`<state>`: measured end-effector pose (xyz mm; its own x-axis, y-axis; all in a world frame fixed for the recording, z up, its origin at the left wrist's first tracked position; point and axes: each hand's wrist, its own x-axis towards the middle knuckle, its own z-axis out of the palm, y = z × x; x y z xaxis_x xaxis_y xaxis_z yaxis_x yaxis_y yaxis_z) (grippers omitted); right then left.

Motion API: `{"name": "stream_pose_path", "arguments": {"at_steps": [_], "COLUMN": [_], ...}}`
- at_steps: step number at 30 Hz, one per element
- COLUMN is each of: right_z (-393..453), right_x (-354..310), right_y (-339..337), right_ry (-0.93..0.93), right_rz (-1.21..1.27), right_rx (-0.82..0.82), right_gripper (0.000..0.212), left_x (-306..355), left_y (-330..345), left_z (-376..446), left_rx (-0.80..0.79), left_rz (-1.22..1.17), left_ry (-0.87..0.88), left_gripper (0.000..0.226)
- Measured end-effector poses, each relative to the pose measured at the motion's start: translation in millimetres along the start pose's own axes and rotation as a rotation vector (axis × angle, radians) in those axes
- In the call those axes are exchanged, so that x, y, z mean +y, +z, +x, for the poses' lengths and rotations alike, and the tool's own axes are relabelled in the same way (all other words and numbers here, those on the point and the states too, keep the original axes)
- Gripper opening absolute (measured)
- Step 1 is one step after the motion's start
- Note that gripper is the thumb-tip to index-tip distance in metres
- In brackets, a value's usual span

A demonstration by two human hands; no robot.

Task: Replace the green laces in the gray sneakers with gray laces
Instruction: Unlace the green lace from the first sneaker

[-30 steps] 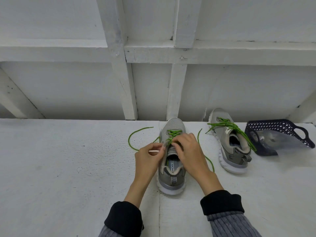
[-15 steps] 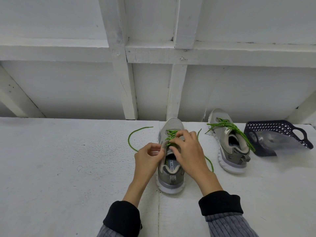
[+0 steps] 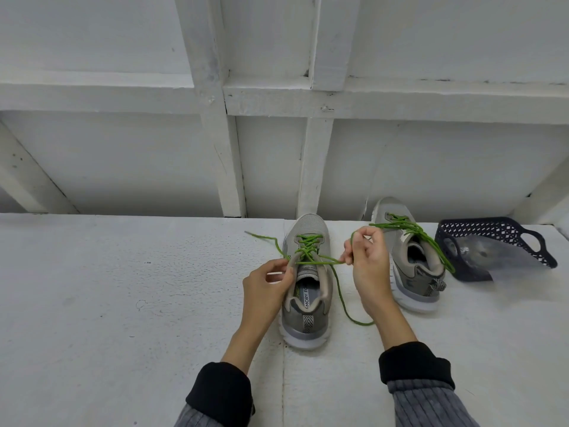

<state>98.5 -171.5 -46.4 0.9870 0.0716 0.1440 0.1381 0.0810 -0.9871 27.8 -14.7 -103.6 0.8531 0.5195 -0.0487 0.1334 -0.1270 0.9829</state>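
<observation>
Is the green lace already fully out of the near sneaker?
No, the green lace is threaded across the near sneaker, with the right hand pinching one strand.

A white counter (image 3: 123, 303) with a rough, speckled surface fills the lower half of the view. A straight seam (image 3: 283, 380) runs across it from the near edge toward the wall. Behind the counter stands a white wall (image 3: 123, 167) framed with painted timber: a horizontal rail (image 3: 92, 94), two upright posts (image 3: 228, 167) (image 3: 314, 167) and diagonal braces at the far left and far right. A dark blue basket (image 3: 480, 229) with a perforated lattice wall and a cut-out handle lies tipped on its side at the right of the counter, near the wall. A clear plastic bag (image 3: 492, 251) sits inside it; its contents cannot be made out.
</observation>
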Motion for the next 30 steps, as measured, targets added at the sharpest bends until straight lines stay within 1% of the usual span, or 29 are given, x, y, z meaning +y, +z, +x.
{"name": "stream_pose_path", "arguments": {"at_steps": [2, 4, 7, 9, 10, 12, 13, 15, 17, 18, 19, 20, 22, 24, 25, 27, 28, 29, 30], "right_z": [-2, -3, -5, -5, -4, -3, -3, -1, 0, 0, -1, -2, -3, -4, -5, -5, -6, -6, -7], "right_x": [3, 4, 11, 14, 16, 17, 15, 8, 2, 0, -2, -4, -3, -1, 1, 9, 10, 11, 11], "right_y": [-1, 0, 6, 9, 10, 10, 9, 6, 2, 0, -2, -3, -3, -2, -1, 1, 4, 6, 7], "right_ry": [-0.048, -0.131, -0.244, -0.238, -0.236, -0.210, -0.170, -0.069, 0.017, 0.038, 0.037, 0.009, -0.085, -0.177, -0.220, -0.271, -0.283, -0.284, -0.285], "right_rz": [-0.194, -0.390, -0.719, -0.820, -0.825, -0.720, -0.612, -0.295, 0.045, 0.130, 0.122, 0.031, -0.244, -0.483, -0.631, -0.943, -1.038, -1.058, -0.995], "right_rx": [-0.069, -0.216, -0.385, -0.413, -0.400, -0.332, -0.281, -0.204, -0.194, -0.185, -0.170, -0.153, -0.167, -0.261, -0.314, -0.396, -0.401, -0.391, -0.374], "right_gripper": [0.012, 0.006, 0.014, 0.011, 0.009, 0.005, 0.009, 0.015, 0.014, 0.014, 0.015, 0.017, 0.016, 0.007, 0.007, 0.018, 0.018, 0.016, 0.013], "left_x": [0, 1, 4, 5, 5, 5, 5, 3, 0, -1, -1, -1, -1, 0, 1, 3, 4, 5, 5], "left_y": [1, 2, 2, 2, 2, 1, 1, -1, -2, -3, -3, -3, -2, -3, -3, -3, -2, -2, -1], "left_z": [0, -2, -4, -5, -6, -7, -7, -7, -5, -5, -4, -4, -4, -3, -3, -5, -6, -7, -7], "left_rx": [0.006, 0.019, 0.027, 0.031, 0.037, 0.050, 0.045, 0.001, -0.059, -0.076, -0.084, -0.086, -0.079, -0.071, -0.070, -0.063, -0.053, -0.039, -0.024], "left_rz": [-0.009, -0.019, -0.032, -0.035, -0.043, -0.071, -0.072, -0.020, 0.079, 0.130, 0.171, 0.191, 0.186, 0.188, 0.187, 0.145, 0.110, 0.081, 0.061], "left_ry": [-0.001, 0.005, 0.022, 0.027, 0.028, 0.037, 0.053, 0.111, 0.183, 0.217, 0.243, 0.259, 0.262, 0.257, 0.252, 0.224, 0.200, 0.174, 0.154], "left_gripper": [0.021, 0.020, 0.016, 0.015, 0.015, 0.021, 0.023, 0.026, 0.029, 0.031, 0.033, 0.034, 0.031, 0.027, 0.025, 0.020, 0.016, 0.013, 0.009]}}
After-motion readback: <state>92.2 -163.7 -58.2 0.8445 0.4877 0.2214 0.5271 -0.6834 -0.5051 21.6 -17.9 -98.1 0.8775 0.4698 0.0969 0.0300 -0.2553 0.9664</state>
